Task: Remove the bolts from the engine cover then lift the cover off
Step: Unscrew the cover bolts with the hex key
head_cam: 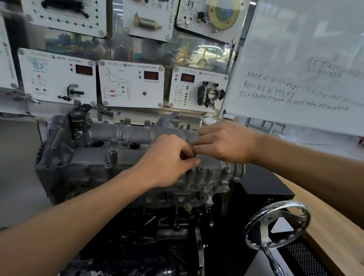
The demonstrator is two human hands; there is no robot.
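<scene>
Behind and to the right of the engine cover [134, 134], a large whiteboard [311, 60] with handwriting. Directly behind the cover, a wall of white training panels [128, 84] with red displays. Engine cover itself of grey cast metal, seated on the engine at centre, two round wells open in its left part. Right of the cover and nearer, a wooden surface [331, 234], then a chrome handwheel [278, 224]. On the cover's right half, right hand [226, 143] laid flat, fingers fairly straight, thumb tip meeting the other hand; grasping or not, cannot tell. Over the cover's middle, left hand [166, 158], fingers curled, thumb and forefinger pinching a small dark piece [195, 154]. Along the cover's near edge, bolt heads [227, 169] upright in their bosses.
</scene>
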